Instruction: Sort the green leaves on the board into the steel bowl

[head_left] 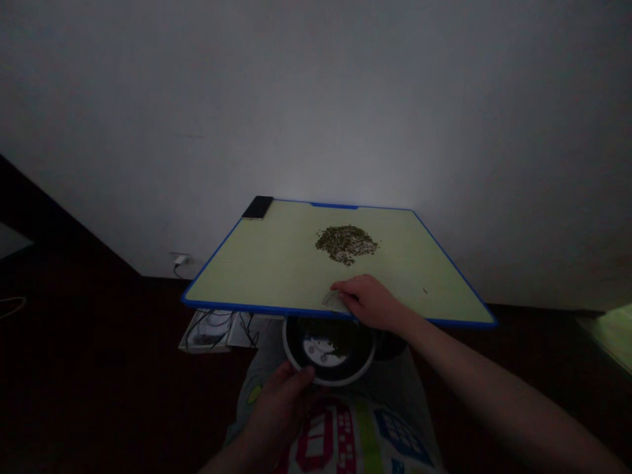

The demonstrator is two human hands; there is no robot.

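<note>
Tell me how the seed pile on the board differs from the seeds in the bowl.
The seed pile lies in the open on a pale green board, while the seeds in the bowl sit inside a dark, white-rimmed bowl. The seed pile is a compact heap; the seeds in the bowl form a shadowed, spread layer beside a bare patch. Both look like small dark-green grains.

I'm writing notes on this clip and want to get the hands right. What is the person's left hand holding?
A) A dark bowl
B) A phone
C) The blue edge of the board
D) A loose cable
A. The left hand has its fingers on the pale rim of the dark bowl, which sits just below the near edge of the board.
</note>
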